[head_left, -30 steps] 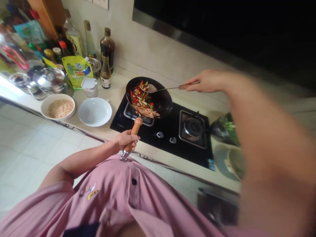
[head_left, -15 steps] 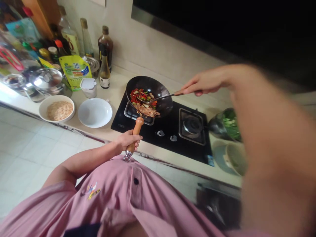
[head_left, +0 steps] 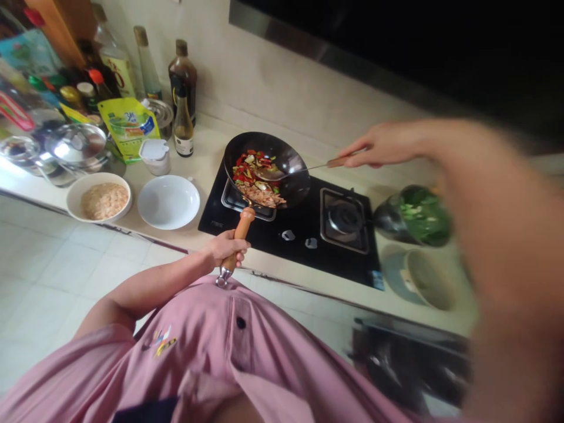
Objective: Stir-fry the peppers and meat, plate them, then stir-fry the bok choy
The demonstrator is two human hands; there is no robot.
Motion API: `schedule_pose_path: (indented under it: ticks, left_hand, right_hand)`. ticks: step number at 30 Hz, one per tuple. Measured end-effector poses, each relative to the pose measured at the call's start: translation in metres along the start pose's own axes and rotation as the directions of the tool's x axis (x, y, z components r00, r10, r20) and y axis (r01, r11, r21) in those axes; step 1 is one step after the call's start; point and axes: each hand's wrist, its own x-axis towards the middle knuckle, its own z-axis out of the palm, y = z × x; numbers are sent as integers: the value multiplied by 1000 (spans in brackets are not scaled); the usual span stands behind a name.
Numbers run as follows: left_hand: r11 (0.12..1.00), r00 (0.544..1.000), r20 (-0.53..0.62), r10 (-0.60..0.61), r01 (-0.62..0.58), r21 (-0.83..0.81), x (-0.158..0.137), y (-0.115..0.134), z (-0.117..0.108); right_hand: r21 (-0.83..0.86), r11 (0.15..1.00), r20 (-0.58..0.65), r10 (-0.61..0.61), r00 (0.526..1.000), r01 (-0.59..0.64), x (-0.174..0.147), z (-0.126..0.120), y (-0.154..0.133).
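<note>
Since the frame 0.5 s earlier, the right hand point(head_left: 383, 144) has drawn back to the right of the wok point(head_left: 265, 170) and lifted the spatula point(head_left: 291, 173), whose blade now rests at the right edge of the food point(head_left: 256, 179) rather than buried in it. Far left of the wok on the counter point(head_left: 207, 155), a bowl of minced food point(head_left: 99, 197) sits beside 1 empty white plate point(head_left: 168, 201), with a green packet point(head_left: 127, 126), a steel pot lid point(head_left: 76, 144) and bottles point(head_left: 183, 100) behind them. Directly below the wok, the left hand point(head_left: 227, 249) is wrapped tight around its wooden handle point(head_left: 238, 235), fingers curled fully about the grip. The wok stands on the left burner of the black hob point(head_left: 291, 235), holding red and green vegetable strips with pale meat at the near rim. Right of the wok, the right hand pinches the spatula's wooden end between thumb and fingers. Further right lie the unused second burner point(head_left: 345, 218), a dark bowl of greens point(head_left: 416, 214) and a pale bowl point(head_left: 423, 285).
</note>
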Motion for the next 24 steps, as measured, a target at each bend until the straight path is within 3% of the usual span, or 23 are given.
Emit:
schedule_pose_path:
  ticks: [3,6,9,12,19,24]
  left_hand:
    - [1000,1000,10,-14,14,-8,-3,4,-2]
    - [1000,1000,5,-21,21,-7,-4,6,-2]
    - [1000,1000,11,-17,17,-5,-3,5,-2]
    - [1000,1000,17,-14,14,-4,-3,4,-3]
    - [1000,1000,19,-13,13,-4,-2,3,-4]
    - [1000,1000,11,-17,17,9,-2,4,-5]
  right_hand:
    - [-272,958,54,105,993,-86,1,-15,20]
    - [-427,899,9,114,993,-99,10,-7,23]
    - [-413,910,-5,49,999,-47,13,16,12]
    - [-412,911,-115,-46,992,-5,3,31,5]
    - [-485,869,-226,-18,974,-97,1,33,22]
    - [-460,885,-238,-199,951,70,4,53,3]
